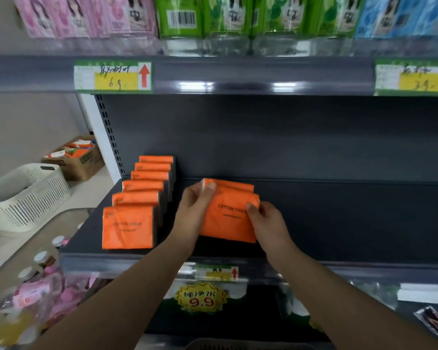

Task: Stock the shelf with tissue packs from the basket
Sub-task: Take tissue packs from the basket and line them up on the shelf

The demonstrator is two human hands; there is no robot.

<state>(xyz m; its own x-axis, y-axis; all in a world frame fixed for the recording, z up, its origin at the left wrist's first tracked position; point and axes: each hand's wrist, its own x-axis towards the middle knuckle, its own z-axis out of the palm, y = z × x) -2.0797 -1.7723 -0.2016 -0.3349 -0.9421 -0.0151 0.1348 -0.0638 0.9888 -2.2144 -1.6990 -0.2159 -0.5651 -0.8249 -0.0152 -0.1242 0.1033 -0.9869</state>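
Two orange tissue packs [229, 218] stand on the dark shelf [339, 223], one behind the other. My left hand [196, 210] grips the top left corner of the rear pack. My right hand [267, 223] pinches the right edge of the front pack. To their left a row of several orange packs [137, 208] stands upright, running front to back. A white slatted basket [25, 195] sits at the far left on a pale surface; its inside is hidden from this angle.
A cardboard box [79, 160] with orange packs lies on the floor behind the basket. Pink, green and blue packages fill the shelf above [213, 18]. Bottles [43, 261] stand at lower left. The dark shelf is bare right of my hands.
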